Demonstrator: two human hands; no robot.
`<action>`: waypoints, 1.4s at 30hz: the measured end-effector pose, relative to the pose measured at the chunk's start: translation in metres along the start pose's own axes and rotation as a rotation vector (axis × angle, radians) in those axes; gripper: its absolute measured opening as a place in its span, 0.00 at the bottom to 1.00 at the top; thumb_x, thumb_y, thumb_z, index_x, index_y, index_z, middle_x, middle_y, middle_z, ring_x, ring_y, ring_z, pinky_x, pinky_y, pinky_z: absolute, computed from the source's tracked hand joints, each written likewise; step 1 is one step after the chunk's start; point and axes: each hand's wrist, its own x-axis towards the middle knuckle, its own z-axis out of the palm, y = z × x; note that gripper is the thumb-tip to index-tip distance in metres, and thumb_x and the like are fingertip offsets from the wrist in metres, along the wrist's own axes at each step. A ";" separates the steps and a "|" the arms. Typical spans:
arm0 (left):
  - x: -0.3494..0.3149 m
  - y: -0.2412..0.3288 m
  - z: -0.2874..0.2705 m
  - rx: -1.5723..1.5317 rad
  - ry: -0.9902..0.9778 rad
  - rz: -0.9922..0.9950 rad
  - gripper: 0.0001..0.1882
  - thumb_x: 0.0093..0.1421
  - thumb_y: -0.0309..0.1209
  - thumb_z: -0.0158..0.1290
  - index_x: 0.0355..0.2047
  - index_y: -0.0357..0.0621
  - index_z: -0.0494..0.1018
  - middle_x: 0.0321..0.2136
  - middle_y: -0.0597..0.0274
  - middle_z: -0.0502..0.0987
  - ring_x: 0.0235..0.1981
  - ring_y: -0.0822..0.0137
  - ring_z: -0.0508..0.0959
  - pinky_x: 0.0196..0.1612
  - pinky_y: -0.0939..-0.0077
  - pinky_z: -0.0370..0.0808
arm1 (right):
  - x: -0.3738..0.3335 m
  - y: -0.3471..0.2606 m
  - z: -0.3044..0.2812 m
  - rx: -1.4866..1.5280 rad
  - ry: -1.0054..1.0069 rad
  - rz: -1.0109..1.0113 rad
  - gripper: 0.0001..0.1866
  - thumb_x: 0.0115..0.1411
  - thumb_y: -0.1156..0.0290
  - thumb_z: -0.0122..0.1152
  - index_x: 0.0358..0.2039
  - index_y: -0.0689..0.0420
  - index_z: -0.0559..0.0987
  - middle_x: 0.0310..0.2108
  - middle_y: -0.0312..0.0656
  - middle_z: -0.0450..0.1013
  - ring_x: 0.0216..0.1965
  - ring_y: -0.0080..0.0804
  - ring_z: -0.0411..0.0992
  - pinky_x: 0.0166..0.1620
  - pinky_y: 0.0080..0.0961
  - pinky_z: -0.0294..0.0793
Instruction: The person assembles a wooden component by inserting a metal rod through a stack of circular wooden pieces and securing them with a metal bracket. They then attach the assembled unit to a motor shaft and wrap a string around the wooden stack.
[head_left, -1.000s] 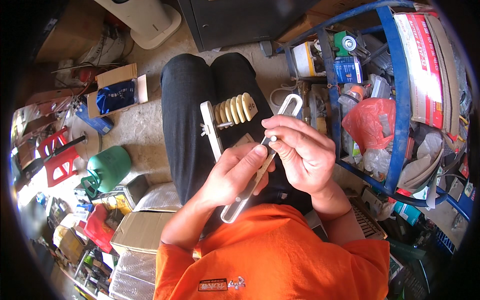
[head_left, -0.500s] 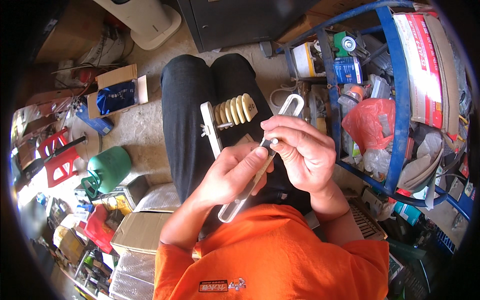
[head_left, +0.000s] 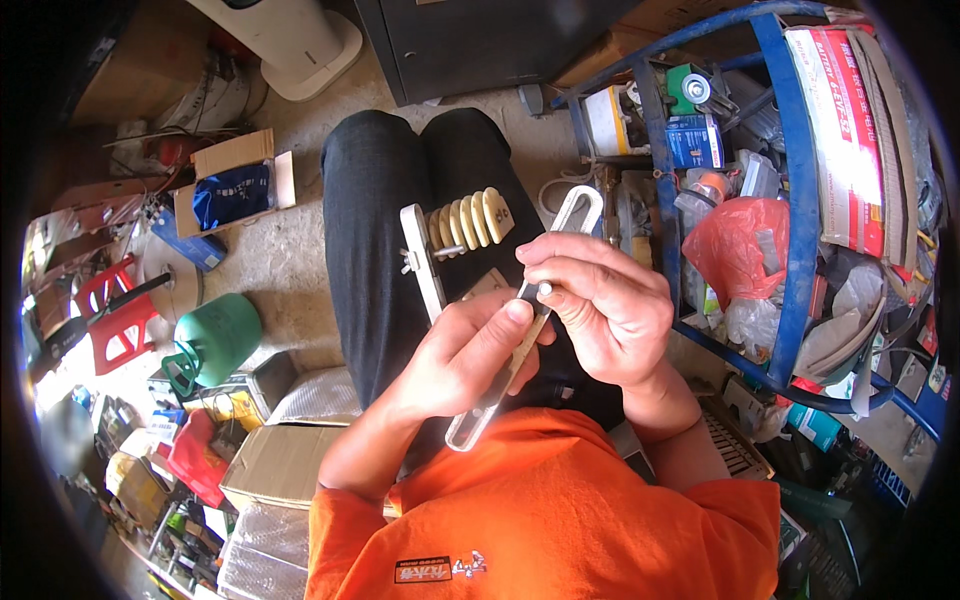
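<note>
A long metal bar with a slot down its length is held slantwise above my lap. My left hand is closed around its middle, thumb on top. At the bar's upper half my right hand pinches with thumb and fingers; the small silver end of a bolt or pin shows at the thumb tip. Its other end is hidden by the fingers. On my thighs, beyond my left hand, lies a row of cream ribbed discs joined to another slotted metal bracket, which has a wing-nut-like piece on its side.
To the right stands a blue metal rack crammed with boxes and a red plastic bag. On the left are a green gas cylinder, an open carton and a red stool. A dark cabinet stands ahead.
The slotted bar has tilted slightly steeper, its lower end shifting a little right and its upper end a little left. Both hands keep nearly the same grip.
</note>
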 end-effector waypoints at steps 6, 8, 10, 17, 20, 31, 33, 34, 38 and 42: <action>-0.002 -0.002 -0.002 0.003 -0.014 0.049 0.20 0.74 0.40 0.37 0.43 0.36 0.72 0.18 0.66 0.72 0.17 0.79 0.68 0.22 0.84 0.65 | 0.002 -0.001 -0.001 -0.019 -0.006 -0.031 0.07 0.54 0.81 0.64 0.36 0.66 0.81 0.39 0.46 0.79 0.34 0.36 0.79 0.37 0.26 0.79; -0.003 0.001 -0.001 0.005 -0.015 0.038 0.20 0.74 0.40 0.37 0.43 0.35 0.71 0.18 0.66 0.72 0.17 0.79 0.68 0.21 0.84 0.64 | 0.002 0.000 0.000 -0.028 -0.006 -0.053 0.07 0.54 0.81 0.64 0.36 0.66 0.81 0.38 0.46 0.79 0.34 0.36 0.79 0.37 0.26 0.79; -0.003 0.002 -0.002 -0.009 -0.023 0.030 0.19 0.74 0.40 0.37 0.44 0.35 0.71 0.19 0.66 0.72 0.17 0.79 0.68 0.21 0.84 0.64 | 0.003 0.000 -0.001 -0.026 -0.005 -0.052 0.08 0.54 0.82 0.64 0.35 0.66 0.81 0.38 0.46 0.79 0.34 0.36 0.79 0.37 0.26 0.79; -0.002 -0.002 -0.002 -0.015 -0.029 0.023 0.19 0.74 0.39 0.38 0.45 0.34 0.71 0.19 0.65 0.72 0.17 0.79 0.68 0.21 0.84 0.64 | -0.001 0.003 -0.002 -0.036 -0.007 -0.066 0.07 0.55 0.81 0.64 0.36 0.68 0.81 0.38 0.48 0.79 0.34 0.36 0.79 0.37 0.26 0.79; -0.003 -0.003 -0.002 -0.026 -0.038 0.034 0.22 0.74 0.42 0.37 0.45 0.34 0.71 0.19 0.64 0.72 0.18 0.78 0.68 0.22 0.84 0.64 | 0.000 0.001 -0.002 -0.030 -0.017 -0.059 0.06 0.58 0.80 0.63 0.36 0.69 0.81 0.39 0.50 0.79 0.34 0.35 0.79 0.37 0.24 0.79; 0.001 -0.005 -0.004 -0.122 -0.004 0.036 0.45 0.68 0.63 0.21 0.48 0.32 0.73 0.20 0.58 0.77 0.21 0.73 0.74 0.28 0.81 0.69 | 0.001 0.005 -0.003 0.034 0.001 -0.038 0.07 0.59 0.79 0.62 0.36 0.69 0.81 0.40 0.53 0.79 0.38 0.39 0.80 0.39 0.25 0.80; 0.001 -0.006 -0.004 -0.138 0.015 0.039 0.44 0.69 0.62 0.22 0.48 0.32 0.73 0.21 0.58 0.77 0.21 0.72 0.75 0.29 0.80 0.70 | -0.001 0.006 -0.004 0.021 -0.012 -0.055 0.07 0.59 0.78 0.62 0.36 0.70 0.81 0.40 0.53 0.79 0.38 0.40 0.80 0.39 0.26 0.80; 0.001 -0.006 -0.003 -0.150 0.030 0.036 0.43 0.69 0.61 0.23 0.47 0.32 0.73 0.21 0.58 0.77 0.22 0.72 0.75 0.29 0.80 0.70 | -0.001 0.006 -0.005 0.017 -0.019 -0.063 0.07 0.59 0.78 0.62 0.36 0.70 0.81 0.40 0.53 0.79 0.38 0.41 0.80 0.39 0.26 0.80; 0.003 -0.006 -0.004 -0.168 0.057 0.034 0.34 0.72 0.55 0.33 0.42 0.32 0.74 0.21 0.58 0.78 0.23 0.72 0.77 0.29 0.79 0.72 | 0.002 0.006 -0.006 0.002 -0.033 -0.092 0.07 0.58 0.79 0.63 0.36 0.70 0.81 0.40 0.54 0.78 0.40 0.41 0.80 0.41 0.28 0.80; 0.005 -0.004 -0.004 -0.060 0.019 0.098 0.27 0.72 0.49 0.40 0.38 0.33 0.74 0.20 0.59 0.77 0.21 0.72 0.77 0.26 0.81 0.71 | 0.008 0.003 -0.005 0.014 -0.073 -0.093 0.08 0.58 0.79 0.62 0.37 0.69 0.81 0.41 0.54 0.78 0.42 0.42 0.79 0.43 0.28 0.80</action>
